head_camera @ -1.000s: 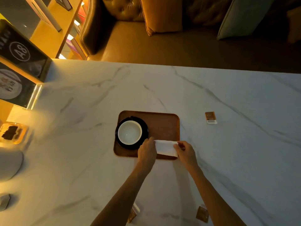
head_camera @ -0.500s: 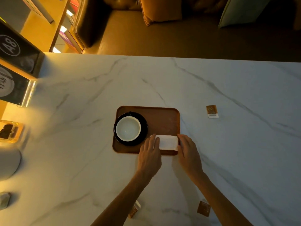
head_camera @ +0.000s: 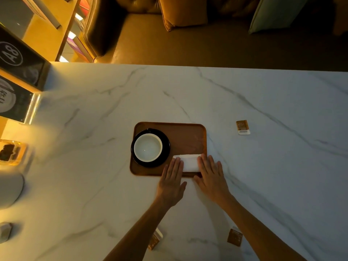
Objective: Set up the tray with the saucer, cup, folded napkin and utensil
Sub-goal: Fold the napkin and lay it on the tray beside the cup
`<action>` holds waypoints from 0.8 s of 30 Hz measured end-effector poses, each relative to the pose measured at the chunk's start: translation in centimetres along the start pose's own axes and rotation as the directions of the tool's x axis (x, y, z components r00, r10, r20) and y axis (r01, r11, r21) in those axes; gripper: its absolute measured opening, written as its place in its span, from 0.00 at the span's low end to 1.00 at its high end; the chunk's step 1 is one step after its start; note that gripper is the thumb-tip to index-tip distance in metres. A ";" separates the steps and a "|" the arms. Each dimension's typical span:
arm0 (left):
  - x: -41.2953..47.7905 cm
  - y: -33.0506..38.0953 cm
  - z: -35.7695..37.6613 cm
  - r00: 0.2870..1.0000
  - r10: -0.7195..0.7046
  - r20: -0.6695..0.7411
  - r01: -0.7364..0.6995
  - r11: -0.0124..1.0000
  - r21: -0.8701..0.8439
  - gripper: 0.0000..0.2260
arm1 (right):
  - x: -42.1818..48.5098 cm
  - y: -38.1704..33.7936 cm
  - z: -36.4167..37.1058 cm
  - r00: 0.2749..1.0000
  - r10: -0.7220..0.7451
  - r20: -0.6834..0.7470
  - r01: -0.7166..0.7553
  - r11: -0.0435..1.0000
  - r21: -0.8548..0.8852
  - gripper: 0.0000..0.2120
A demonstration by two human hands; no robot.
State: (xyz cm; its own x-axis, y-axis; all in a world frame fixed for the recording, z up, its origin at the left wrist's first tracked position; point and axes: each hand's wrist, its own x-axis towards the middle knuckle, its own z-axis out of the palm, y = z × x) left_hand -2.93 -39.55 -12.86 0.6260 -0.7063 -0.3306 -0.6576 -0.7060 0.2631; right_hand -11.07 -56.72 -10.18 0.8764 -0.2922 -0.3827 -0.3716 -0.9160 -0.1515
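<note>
A brown wooden tray lies on the white marble table. On its left half sits a black saucer with a white cup standing on it. A folded white napkin rests flat on the tray's near right corner. My left hand lies flat with its fingertips on the napkin's left end. My right hand lies flat with its fingers on the napkin's right end. Both hands have straight fingers and grip nothing. No utensil is visible.
A small brown packet lies right of the tray. Two more brown packets lie near my forearms. Sign stands and a glass container stand at the left edge. A sofa lies beyond the table's far edge.
The napkin went from held between both hands above the tray's near edge to lying flat on the tray. My fingers have straightened and now press its two ends.
</note>
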 end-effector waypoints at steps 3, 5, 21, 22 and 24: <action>0.1 0.2 -0.2 1.000 0.002 0.009 -0.002 1.000 0.008 0.34 | -0.1 -0.4 0.1 1.000 0.008 0.013 -0.008 1.000 -0.017 0.36; 0.1 0.3 -0.4 1.000 0.002 -0.004 -0.002 1.000 -0.005 0.35 | -0.4 -0.5 0.2 1.000 0.006 0.024 -0.006 1.000 -0.030 0.36; -1.1 1.8 -4.9 0.981 -0.096 0.169 0.096 0.995 0.013 0.39 | -2.1 -2.3 -3.8 0.994 0.092 0.056 -0.091 0.996 -0.022 0.44; -2.0 1.7 -5.3 0.983 -0.096 0.159 0.097 0.995 0.001 0.39 | -2.9 -2.4 -3.9 0.993 0.115 0.039 -0.115 0.993 -0.004 0.42; -4.4 1.1 -5.7 0.984 -0.110 0.143 0.114 0.993 -0.019 0.39 | -5.3 -2.3 -3.3 0.990 0.143 0.021 -0.143 0.989 0.026 0.37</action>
State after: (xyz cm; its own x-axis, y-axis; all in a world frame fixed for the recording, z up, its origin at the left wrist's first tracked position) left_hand -4.07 -37.50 -5.94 0.6283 -0.6092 -0.4837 -0.5738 -0.7829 0.2407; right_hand -13.88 -53.95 -4.76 0.8077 -0.4141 -0.4198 -0.5011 -0.8572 -0.1185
